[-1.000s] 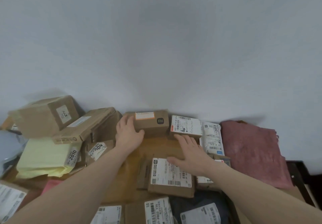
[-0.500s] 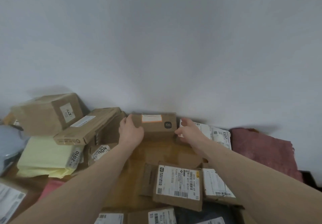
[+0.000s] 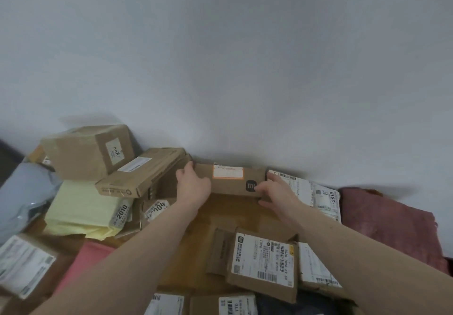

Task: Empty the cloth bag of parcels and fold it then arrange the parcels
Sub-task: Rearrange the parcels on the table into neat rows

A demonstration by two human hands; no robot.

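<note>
We see both hands on one small brown carton point(image 3: 230, 179) that sits at the back of the wooden bench point(image 3: 220, 214), against the pale wall point(image 3: 220, 57). The left hand point(image 3: 193, 187) grips its left end with fingers curled over the top edge, and the right hand point(image 3: 277, 192) grips its right end, thumb on the front face next to a black square logo point(image 3: 250, 186). An orange-framed label point(image 3: 228, 173) lies on the carton's top.

Just right of the carton lies a flat parcel with white shipping labels point(image 3: 311, 192), one marked 2013, and beyond it the folded dark-red cloth bag point(image 3: 392, 224) rests on the right end of the bench.

To the left we see a stack — a long flat cardboard box point(image 3: 144, 174) leaning over a pale yellow padded parcel point(image 3: 81, 209) tagged 2010, with a bigger brown box point(image 3: 85, 152) behind it. A small parcel tagged with digits ending 004 point(image 3: 157, 208) sits under the long box. Farther left lies a grey poly mailer point(image 3: 22, 197).

Nearer to us, a brown box with a large white barcode label point(image 3: 264, 263) lies between the forearms, touching another labelled parcel point(image 3: 316, 268) on its right. A pink parcel point(image 3: 81, 263) and a labelled carton point(image 3: 24, 265) lie at the lower left, and more labelled parcels point(image 3: 232, 305) run along the bottom edge.
</note>
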